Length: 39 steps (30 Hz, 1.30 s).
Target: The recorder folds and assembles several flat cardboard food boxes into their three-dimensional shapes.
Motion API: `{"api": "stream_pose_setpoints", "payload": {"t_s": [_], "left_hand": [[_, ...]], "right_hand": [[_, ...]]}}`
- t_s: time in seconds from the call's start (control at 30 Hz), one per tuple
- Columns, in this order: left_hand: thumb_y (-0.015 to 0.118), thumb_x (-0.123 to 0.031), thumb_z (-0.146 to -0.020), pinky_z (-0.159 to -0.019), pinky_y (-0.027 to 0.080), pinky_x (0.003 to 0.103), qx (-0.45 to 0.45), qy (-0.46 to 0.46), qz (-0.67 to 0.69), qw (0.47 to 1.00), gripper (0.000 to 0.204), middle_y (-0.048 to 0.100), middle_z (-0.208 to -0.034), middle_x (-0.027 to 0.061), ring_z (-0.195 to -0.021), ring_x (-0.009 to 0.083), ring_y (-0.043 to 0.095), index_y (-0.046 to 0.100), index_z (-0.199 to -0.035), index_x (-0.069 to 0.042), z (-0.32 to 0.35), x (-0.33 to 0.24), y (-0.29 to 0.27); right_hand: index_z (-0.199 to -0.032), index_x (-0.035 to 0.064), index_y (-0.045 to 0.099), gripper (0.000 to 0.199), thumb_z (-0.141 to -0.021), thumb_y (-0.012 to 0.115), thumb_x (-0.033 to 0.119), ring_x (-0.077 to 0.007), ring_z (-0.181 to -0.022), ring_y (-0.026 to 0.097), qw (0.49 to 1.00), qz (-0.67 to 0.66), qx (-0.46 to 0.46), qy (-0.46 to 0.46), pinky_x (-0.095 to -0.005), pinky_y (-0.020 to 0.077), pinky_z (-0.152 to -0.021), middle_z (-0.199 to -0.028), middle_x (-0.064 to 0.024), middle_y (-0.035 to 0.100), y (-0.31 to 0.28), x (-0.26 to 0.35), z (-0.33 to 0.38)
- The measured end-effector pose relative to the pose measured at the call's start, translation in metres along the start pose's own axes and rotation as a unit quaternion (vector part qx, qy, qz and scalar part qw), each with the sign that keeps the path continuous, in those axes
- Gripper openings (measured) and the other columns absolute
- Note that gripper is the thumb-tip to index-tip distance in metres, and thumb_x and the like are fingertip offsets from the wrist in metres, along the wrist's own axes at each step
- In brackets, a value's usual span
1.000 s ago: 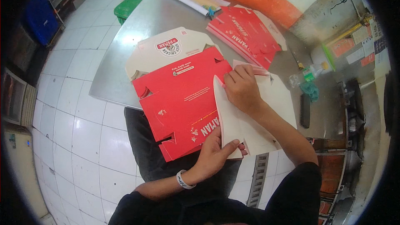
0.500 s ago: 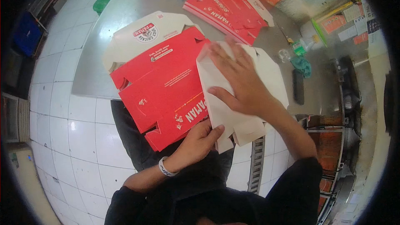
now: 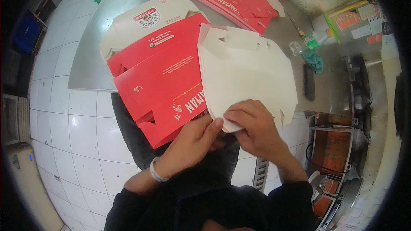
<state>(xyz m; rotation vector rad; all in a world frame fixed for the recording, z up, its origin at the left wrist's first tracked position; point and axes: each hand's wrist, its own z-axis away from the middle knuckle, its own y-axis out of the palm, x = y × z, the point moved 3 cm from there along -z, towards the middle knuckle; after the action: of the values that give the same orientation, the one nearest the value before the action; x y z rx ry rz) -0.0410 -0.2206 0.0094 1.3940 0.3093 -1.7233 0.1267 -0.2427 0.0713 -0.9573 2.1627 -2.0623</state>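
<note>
A flat cardboard box blank (image 3: 248,72) lies at an angle over the table's near edge, its plain white side up. My left hand (image 3: 192,139) holds its near left corner, thumb on top and the other fingers underneath. My right hand (image 3: 259,128) is closed on the near edge beside that thumb, fingers curled over the cardboard. Left of it, partly under the white blank, lies a red printed box blank (image 3: 158,81) with a white flap (image 3: 147,17) at its far end. Part of the red one's near side is hidden by my left hand.
A stack of red box blanks (image 3: 235,0) sits at the back of the metal table (image 3: 92,60). To the right are a black oblong object (image 3: 308,81), a teal cloth (image 3: 314,61) and a plastic bottle (image 3: 314,38). Metal racks (image 3: 329,145) stand at the right.
My right hand has moved from lying flat on the far part of the white blank to gripping its near edge. The near tabs that stuck out no longer show. The view has shifted slightly.
</note>
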Motion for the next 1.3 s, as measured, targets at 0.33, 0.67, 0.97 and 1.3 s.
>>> {"api": "stream_pose_setpoints", "payload": {"t_s": [0.33, 0.67, 0.97, 1.3], "left_hand": [[0.068, -0.019, -0.096, -0.064, 0.056, 0.037, 0.005, 0.164, -0.263, 0.951, 0.033, 0.068, -0.097, 0.0222, -0.078, 0.0338, 0.072, 0.059, -0.118, 0.004, 0.034, -0.061, -0.021], [0.061, -0.014, -0.098, -0.080, 0.058, 0.035, 0.040, 0.075, -0.061, 0.995, 0.052, 0.054, -0.135, 0.0228, -0.104, 0.0249, 0.068, 0.042, -0.144, 0.001, 0.045, -0.050, -0.013], [0.060, -0.007, -0.092, -0.114, 0.036, 0.052, -0.032, 0.335, -0.618, 0.711, 0.051, 0.037, -0.157, 0.0165, -0.147, 0.0365, 0.031, 0.051, -0.141, -0.011, 0.006, -0.078, -0.031], [0.062, -0.010, -0.081, -0.097, 0.048, 0.041, 0.062, 0.556, -0.682, 0.472, 0.028, 0.066, -0.111, 0.0087, -0.105, 0.0294, 0.063, 0.063, -0.109, -0.008, -0.091, -0.146, -0.040]], "right_hand": [[-0.091, -0.0033, 0.067, 0.018, -0.083, 0.080, 0.007, -0.0089, -0.073, 0.063, 0.866, -0.333, 0.323, 0.186, -0.0266, 0.0488, -0.065, -0.081, -0.0079, 0.072, 0.012, -0.072, -0.074], [-0.090, 0.0019, 0.060, 0.025, -0.077, 0.080, 0.011, -0.0368, -0.086, 0.068, 0.965, 0.017, 0.218, 0.146, -0.0453, 0.0507, -0.072, -0.094, -0.0164, 0.071, -0.004, -0.037, -0.078], [-0.087, 0.0062, 0.054, 0.020, -0.075, 0.070, 0.005, -0.0314, -0.105, 0.068, 0.994, 0.031, 0.044, -0.095, -0.0397, 0.0582, -0.080, -0.111, -0.0133, 0.067, -0.028, 0.007, -0.002], [-0.076, 0.0042, 0.048, 0.028, -0.072, 0.075, 0.011, -0.0292, -0.082, 0.073, 0.972, 0.134, -0.136, -0.135, -0.0398, 0.0612, -0.064, -0.102, -0.0220, 0.069, -0.132, 0.033, 0.018]]}}
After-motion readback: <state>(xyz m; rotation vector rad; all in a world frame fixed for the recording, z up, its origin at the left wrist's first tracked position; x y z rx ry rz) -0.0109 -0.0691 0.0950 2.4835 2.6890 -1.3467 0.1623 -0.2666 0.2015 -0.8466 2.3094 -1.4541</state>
